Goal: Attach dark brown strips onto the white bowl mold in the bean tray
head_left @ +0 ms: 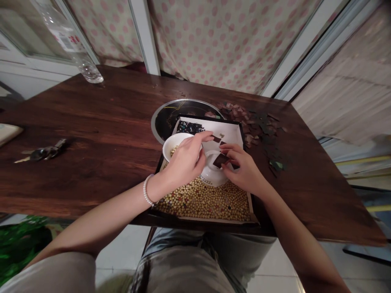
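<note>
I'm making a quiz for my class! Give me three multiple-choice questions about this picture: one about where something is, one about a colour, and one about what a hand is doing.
1. Where is the white pearl bracelet?
A. On the right wrist
B. On the left wrist
C. On a finger

2. What colour are most of the small round beans in the black-edged tray?
A. Tan
B. Bright green
C. Bright blue

3. What is the right hand doing?
A. Holding a metal key
B. Lying flat on the table
C. Pinching a dark brown square piece

Answers:
1. B, because the bracelet circles the left wrist.
2. A, because the beans are mostly pale yellowish-tan.
3. C, because its fingers grip the dark square.
</note>
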Motion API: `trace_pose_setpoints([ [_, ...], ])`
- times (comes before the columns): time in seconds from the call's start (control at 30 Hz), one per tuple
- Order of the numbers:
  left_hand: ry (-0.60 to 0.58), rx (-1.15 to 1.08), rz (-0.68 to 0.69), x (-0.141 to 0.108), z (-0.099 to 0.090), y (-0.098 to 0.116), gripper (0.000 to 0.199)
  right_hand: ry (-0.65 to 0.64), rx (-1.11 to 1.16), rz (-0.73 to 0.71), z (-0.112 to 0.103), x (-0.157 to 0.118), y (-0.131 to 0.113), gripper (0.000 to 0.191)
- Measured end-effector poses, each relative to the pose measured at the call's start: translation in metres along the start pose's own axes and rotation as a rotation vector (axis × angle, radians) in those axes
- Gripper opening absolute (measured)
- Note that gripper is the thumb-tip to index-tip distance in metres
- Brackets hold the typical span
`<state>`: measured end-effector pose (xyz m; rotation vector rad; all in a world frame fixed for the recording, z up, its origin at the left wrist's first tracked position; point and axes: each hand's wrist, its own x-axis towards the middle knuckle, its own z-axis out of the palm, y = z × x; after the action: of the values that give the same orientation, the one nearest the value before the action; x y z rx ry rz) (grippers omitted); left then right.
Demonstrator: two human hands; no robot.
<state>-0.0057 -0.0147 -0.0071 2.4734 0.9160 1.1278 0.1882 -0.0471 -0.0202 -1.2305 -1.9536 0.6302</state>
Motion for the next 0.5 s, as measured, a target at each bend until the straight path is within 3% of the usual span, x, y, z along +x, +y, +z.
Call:
trace_pose_setpoints([
  [0.23, -0.007, 0.011, -0.015, 0.0001, -0.0003, 0.0009, 0.047, -0.032, -0.007, -0.035, 0.0011, 0.0, 0.0011, 0.013],
  [0.37, 0.003, -0.005, 0.002, 0.0002, 0.0002, 0.0004, 0.048, 0.023, -0.032, -0.044, -0.0011, 0.002, 0.0015, 0.017],
  [0.5, 0.004, 0.004, -0.006, 0.0003, 0.0008, -0.0002, 0.048, -0.107, -0.076, -0.116, -0.0045, 0.0092, 0.0002, 0.021],
])
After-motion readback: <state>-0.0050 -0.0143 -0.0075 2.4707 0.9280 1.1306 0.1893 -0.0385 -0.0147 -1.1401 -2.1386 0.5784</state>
